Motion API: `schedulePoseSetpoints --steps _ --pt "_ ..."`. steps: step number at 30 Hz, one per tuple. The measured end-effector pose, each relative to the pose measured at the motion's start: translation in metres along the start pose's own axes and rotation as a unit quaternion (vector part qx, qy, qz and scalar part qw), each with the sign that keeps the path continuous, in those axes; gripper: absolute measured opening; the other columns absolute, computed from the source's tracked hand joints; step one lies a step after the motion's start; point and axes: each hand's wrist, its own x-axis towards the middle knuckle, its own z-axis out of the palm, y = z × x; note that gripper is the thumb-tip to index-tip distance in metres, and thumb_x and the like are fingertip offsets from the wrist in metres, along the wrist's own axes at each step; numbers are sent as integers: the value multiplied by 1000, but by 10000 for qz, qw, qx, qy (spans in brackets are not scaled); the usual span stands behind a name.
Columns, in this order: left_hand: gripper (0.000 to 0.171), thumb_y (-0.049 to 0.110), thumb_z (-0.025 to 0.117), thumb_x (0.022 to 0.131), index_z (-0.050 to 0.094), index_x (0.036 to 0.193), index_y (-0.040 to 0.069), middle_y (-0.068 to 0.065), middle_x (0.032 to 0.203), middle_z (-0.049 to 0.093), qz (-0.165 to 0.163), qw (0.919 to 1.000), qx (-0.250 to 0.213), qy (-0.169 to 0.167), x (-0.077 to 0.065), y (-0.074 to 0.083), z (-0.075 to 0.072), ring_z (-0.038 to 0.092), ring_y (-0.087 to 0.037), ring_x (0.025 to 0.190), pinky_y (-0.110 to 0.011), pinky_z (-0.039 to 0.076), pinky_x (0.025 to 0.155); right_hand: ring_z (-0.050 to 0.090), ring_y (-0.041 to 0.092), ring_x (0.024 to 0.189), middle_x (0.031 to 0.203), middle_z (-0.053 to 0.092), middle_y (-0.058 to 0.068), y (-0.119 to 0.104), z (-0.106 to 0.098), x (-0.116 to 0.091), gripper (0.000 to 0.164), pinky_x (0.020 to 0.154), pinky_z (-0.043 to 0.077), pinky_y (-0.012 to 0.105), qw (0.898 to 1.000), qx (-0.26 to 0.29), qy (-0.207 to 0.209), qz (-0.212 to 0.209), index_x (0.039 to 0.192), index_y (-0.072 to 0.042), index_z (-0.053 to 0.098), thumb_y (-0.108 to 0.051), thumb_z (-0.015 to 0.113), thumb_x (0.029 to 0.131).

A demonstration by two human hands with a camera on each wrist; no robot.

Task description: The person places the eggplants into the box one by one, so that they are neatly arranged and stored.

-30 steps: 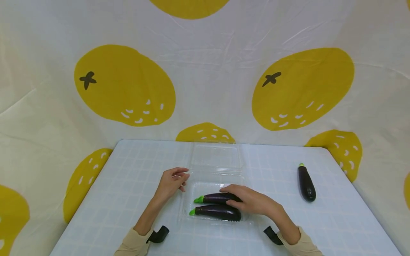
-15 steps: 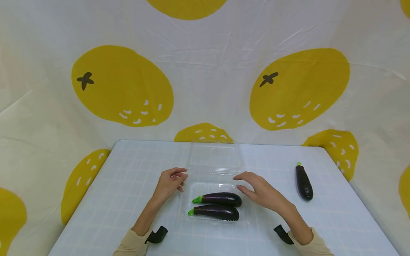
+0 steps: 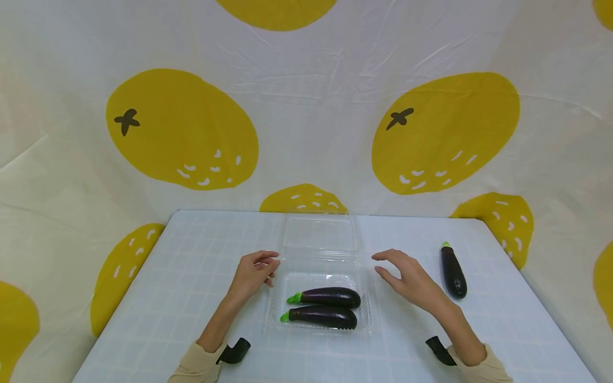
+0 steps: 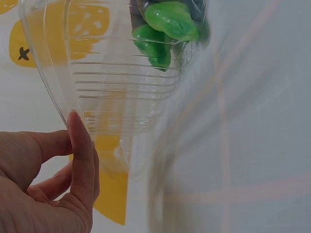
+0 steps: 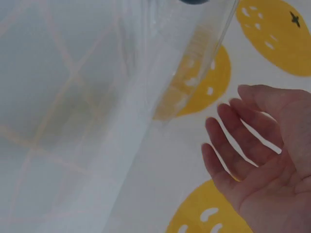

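Note:
A clear plastic clamshell container (image 3: 298,281) lies on the table with its lid (image 3: 320,234) folded back toward the wall. Two dark eggplants with green stems, a rear eggplant (image 3: 332,297) and a front eggplant (image 3: 326,317), lie side by side in its base, stems to the left. At the container's left rim is my left hand (image 3: 254,274); the left wrist view shows thumb and fingertips (image 4: 75,121) pinching that edge. My right hand (image 3: 409,279) hovers right of the container, holding nothing, its fingers (image 5: 233,145) spread and gently bent. The eggplants' green stems (image 4: 170,24) show through the plastic.
A third eggplant (image 3: 453,272) lies on the table at the right, beyond my right hand. The table (image 3: 206,239) has a pale checked cover. Behind it hangs a white cloth (image 3: 316,106) printed with yellow fruit. Black straps (image 3: 234,351) sit at both wrists.
My right hand has let go of the rear eggplant inside the container and moved right, toward the third eggplant. The left hand has stayed at the container's left rim.

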Motion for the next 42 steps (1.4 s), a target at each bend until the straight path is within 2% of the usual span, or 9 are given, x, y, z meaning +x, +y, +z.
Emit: schedulePoseSetpoints --steps 7,15,19,22,28,31,34,37,42 --pt "27 6 73 95 70 119 -6 -22 93 67 -39 10000 -26 -2 1 0 0 61 -19 59 -24 56 52 67 30 111 117 72 8 10 -6 -6 27 94 55 52 9992 -57 117 372 120 -4 71 -6 75 94" --pt "27 6 73 95 70 119 -6 -21 92 68 0 10000 24 2 0 0 0 61 -19 58 -26 57 52 67 32 109 116 72 11 24 -11 -13 30 91 56 52 9980 -276 447 340 120 -1 70 -3 76 91" --pt "27 5 73 95 70 119 -7 -23 93 67 5 10000 8 8 1 0 0 61 -18 58 -26 56 52 68 30 104 113 72 10 33 -13 -17 32 92 56 32 9957 -494 777 138 118 -2 70 0 79 88" --pt "27 5 73 95 70 119 -7 -23 93 67 15 10000 8 20 1 1 0 61 -18 57 -27 57 52 68 29 102 111 72 10 40 -16 -20 32 94 46 11 9937 -561 966 105 117 -2 71 1 80 86" --pt "28 5 73 95 69 119 -8 -21 92 67 2 10000 56 5 1 1 0 61 -19 57 -28 58 53 67 32 101 110 72 13 50 -19 -26 31 94 32 -1 9913 -539 1159 305 115 -2 71 0 80 86" --pt "27 5 73 95 69 119 -8 -22 92 67 -8 10000 60 12 1 1 0 61 -19 57 -28 58 53 66 35 102 111 71 16 55 -19 -29 30 93 40 6 9892 -557 1252 529 115 -1 71 -1 80 87" --pt "27 5 73 95 69 119 -8 -21 91 67 -7 10000 55 14 1 1 1 61 -19 57 -28 58 53 64 37 105 114 70 19 59 -19 -31 29 96 53 32 9866 -565 1235 908 117 0 70 -3 78 89" --pt "27 5 73 95 69 119 -7 -20 91 67 -4 10000 60 15 0 2 1 61 -19 57 -29 58 53 61 40 110 118 68 23 62 -22 -34 28 94 51 60 9836 -514 1133 1303 119 1 68 -5 75 93" --pt "28 7 73 95 70 120 -6 -21 93 68 -39 10000 60 27 1 2 0 61 -19 58 -30 59 53 59 44 110 118 66 26 68 -27 -38 28 94 48 65 9798 -474 1197 1528 119 5 67 -4 73 94"
